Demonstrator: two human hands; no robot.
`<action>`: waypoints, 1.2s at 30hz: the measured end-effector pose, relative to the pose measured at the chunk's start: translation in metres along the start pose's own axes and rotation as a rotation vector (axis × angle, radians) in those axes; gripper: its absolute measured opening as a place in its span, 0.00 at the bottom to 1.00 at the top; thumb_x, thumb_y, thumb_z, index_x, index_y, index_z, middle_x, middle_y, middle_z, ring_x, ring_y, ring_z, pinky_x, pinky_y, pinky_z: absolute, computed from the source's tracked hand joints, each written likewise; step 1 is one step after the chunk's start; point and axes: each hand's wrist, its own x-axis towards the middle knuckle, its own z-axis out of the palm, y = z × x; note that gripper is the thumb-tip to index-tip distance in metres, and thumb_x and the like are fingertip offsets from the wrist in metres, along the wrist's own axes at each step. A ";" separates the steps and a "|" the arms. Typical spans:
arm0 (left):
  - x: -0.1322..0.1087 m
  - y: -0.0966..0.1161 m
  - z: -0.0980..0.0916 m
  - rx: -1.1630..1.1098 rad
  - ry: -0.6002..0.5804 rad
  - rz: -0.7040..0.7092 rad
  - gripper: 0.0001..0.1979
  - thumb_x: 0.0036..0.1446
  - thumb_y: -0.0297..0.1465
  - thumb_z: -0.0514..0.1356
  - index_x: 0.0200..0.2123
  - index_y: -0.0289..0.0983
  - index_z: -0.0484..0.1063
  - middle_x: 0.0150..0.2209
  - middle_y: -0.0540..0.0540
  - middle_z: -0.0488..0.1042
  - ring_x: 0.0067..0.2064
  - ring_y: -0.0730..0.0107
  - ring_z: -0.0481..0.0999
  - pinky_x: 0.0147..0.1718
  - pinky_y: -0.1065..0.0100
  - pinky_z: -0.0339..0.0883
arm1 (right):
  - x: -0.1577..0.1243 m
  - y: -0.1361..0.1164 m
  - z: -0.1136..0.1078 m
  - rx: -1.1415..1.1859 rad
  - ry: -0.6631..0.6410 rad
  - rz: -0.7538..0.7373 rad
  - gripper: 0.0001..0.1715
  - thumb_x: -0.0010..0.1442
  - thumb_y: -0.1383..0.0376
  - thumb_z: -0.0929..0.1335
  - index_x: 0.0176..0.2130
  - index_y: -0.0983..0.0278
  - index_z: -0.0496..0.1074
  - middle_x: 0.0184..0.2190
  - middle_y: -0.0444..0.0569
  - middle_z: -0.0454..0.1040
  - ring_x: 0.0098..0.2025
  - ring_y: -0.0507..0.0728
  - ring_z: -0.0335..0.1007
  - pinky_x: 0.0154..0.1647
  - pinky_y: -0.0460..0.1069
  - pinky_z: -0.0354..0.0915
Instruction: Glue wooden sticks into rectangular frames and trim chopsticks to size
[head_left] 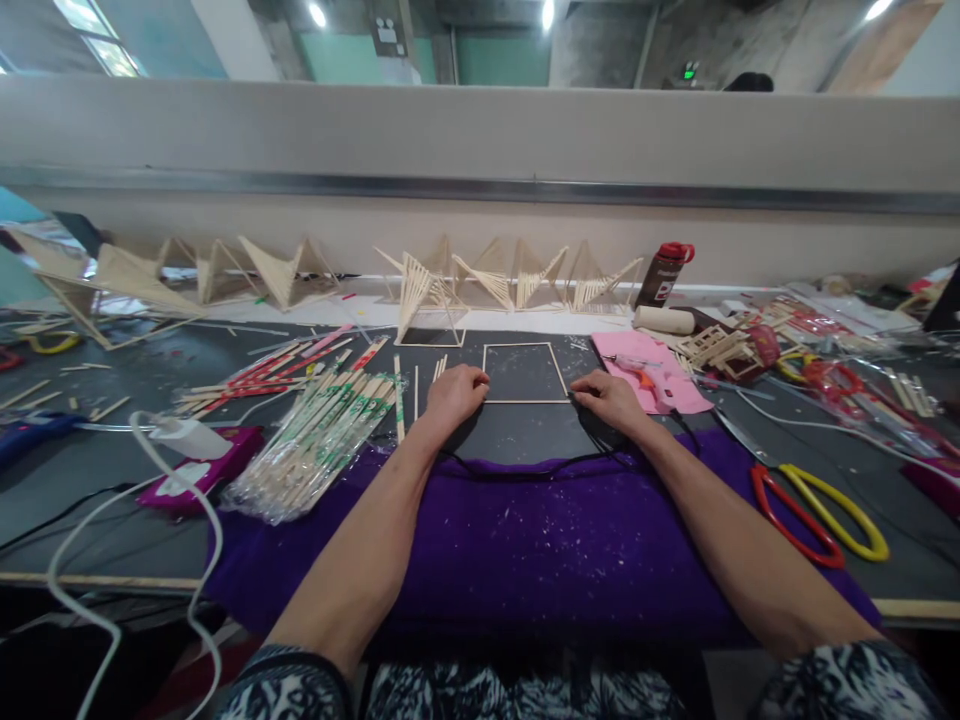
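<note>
A square frame of thin wooden sticks [525, 345] lies flat on the dark mat in front of me. My left hand [455, 390] rests at its near left corner, fingers curled down onto the stick. At the near right corner sits my right hand [611, 397], fingers likewise bent and pressing on the frame. Both forearms lie across a purple cloth [525, 540] speckled with white bits.
Packs of wrapped chopsticks [322, 440] lie left. Loose sticks [417, 390] lie beside the frame. Finished twisted stick models [517, 275] line the back wall. A pink sheet with a glue gun [649, 375], a bottle [664, 272], yellow-red scissors [817, 505] and clutter are right. A white cable [150, 470] loops left.
</note>
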 end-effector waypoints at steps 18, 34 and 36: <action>0.005 0.001 0.009 0.051 0.010 -0.054 0.15 0.51 0.34 0.54 0.42 0.40 0.75 0.41 0.45 0.76 0.44 0.64 0.73 0.42 0.69 0.64 | 0.002 -0.012 0.001 -0.150 -0.082 -0.032 0.11 0.56 0.63 0.65 0.39 0.58 0.75 0.37 0.46 0.72 0.38 0.52 0.68 0.36 0.45 0.61; 0.000 -0.012 -0.009 0.002 -0.241 0.145 0.21 0.40 0.38 0.63 0.42 0.43 0.74 0.37 0.48 0.75 0.38 0.67 0.73 0.36 0.71 0.63 | 0.001 -0.013 0.003 -0.163 -0.062 -0.041 0.12 0.56 0.59 0.65 0.40 0.59 0.74 0.36 0.46 0.71 0.38 0.53 0.67 0.35 0.46 0.60; 0.000 -0.011 -0.006 0.022 -0.213 0.156 0.18 0.43 0.38 0.61 0.40 0.43 0.75 0.37 0.47 0.74 0.38 0.66 0.73 0.36 0.71 0.63 | 0.001 -0.014 0.003 -0.175 -0.070 -0.037 0.12 0.57 0.60 0.64 0.39 0.59 0.74 0.36 0.47 0.71 0.38 0.53 0.67 0.36 0.46 0.60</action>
